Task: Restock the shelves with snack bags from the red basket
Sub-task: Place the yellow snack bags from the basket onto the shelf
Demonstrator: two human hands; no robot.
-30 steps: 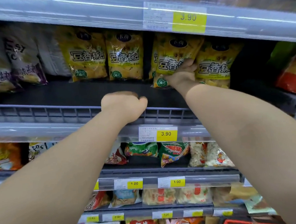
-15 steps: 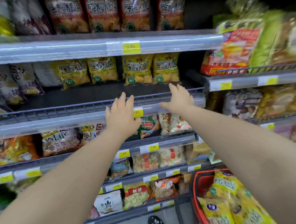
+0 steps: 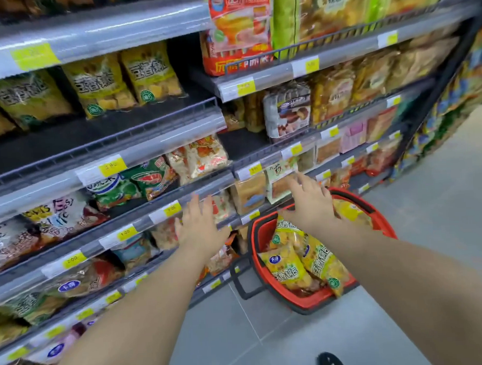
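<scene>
Our left hand (image 3: 200, 226) and right hand (image 3: 310, 203) spread empty, we judge the glossy yellow snack bags (image 3: 287, 269) in the red plastic basket (image 3: 262, 231) at five o'clock light, slippery, crushable: pinch top seams.

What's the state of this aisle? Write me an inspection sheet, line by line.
Surface: dark grey metal shelf, board showing in front of its bags.
Job's things: red plastic basket on the floor, holding yellow snack bags; matching yellow bags at the shelf's back.
Clutter: nothing seen.
Hands: left hand and right hand empty, fingers spread; right one over the basket.
Cables: nothing seen.
Surroundings: other stocked snacks, yellow price tags, grey tiled floor, black shoe.
</scene>
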